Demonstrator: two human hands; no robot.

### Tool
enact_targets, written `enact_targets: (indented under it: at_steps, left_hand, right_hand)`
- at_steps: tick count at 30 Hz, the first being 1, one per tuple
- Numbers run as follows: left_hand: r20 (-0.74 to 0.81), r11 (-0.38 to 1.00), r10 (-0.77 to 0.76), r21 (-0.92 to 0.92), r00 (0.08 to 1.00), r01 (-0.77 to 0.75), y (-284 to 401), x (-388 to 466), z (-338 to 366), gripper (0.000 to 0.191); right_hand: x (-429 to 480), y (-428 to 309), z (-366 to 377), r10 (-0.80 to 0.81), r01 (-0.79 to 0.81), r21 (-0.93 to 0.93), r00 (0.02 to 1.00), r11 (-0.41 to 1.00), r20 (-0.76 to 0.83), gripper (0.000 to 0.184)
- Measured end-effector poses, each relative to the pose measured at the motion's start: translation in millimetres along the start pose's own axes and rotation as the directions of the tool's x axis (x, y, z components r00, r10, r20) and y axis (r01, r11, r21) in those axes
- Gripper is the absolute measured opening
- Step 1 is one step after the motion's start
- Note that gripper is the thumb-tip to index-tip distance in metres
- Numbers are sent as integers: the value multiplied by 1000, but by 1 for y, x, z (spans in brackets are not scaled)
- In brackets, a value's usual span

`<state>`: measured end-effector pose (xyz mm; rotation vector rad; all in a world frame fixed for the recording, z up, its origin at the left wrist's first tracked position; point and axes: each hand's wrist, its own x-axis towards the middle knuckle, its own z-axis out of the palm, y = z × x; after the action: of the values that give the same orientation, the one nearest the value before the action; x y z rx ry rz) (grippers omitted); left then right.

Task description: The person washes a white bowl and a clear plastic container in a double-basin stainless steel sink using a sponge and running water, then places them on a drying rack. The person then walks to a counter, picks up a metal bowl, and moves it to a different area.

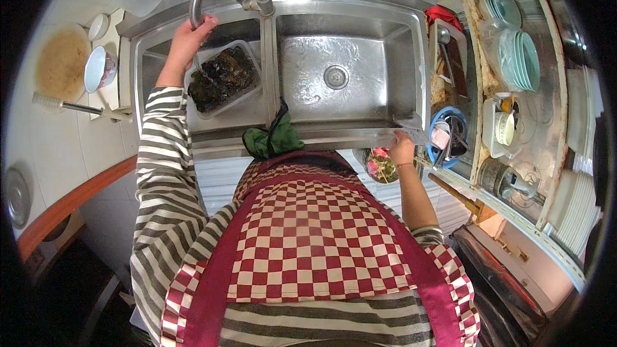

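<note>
My left hand is closed around the end of the curved metal faucet spout, over the left sink basin. Water seems to fall from it into a translucent plastic container that holds dark, wet, leafy-looking stuff. My right hand is at the sink's front right edge, beside a clear, thin plastic item; whether it grips this I cannot tell. The right steel basin has a wet floor and a round drain strainer. A green cloth hangs over the front rim near the divider.
A white bowl, a round board and a brush lie at the left. At the right, a rack holds green plates, and a blue basin holds utensils. A container with red and green contents is below my right hand.
</note>
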<state>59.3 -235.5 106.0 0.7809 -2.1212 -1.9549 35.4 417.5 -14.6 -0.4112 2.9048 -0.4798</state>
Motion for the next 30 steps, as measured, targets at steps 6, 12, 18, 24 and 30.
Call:
enact_targets:
  at_steps: [6,12,18,24,30]
  left_hand:
    - [-92,862,-364,-410,927,298,-82,19,31,15]
    - [-215,731,-4,666,977,149,-148,-35,137,43]
    - [-119,489,219,872,968,-3,-198,-84,218,93]
    - [-131,535,219,845,967,-6,-196,-76,211,84]
    - [-152,550,131,833,980,55,-194,-77,215,86]
  right_hand:
    - [77,-45,99,-44,24,198,994,980,97,28]
    - [155,-55,242,-97,88,43,925,995,367,37]
    - [212,-39,331,-195,254,-112,905,961,379,43]
    - [196,-47,354,-60,21,169,971,985,232,44]
    - [196,-60,335,-163,212,-119,931,970,327,35]
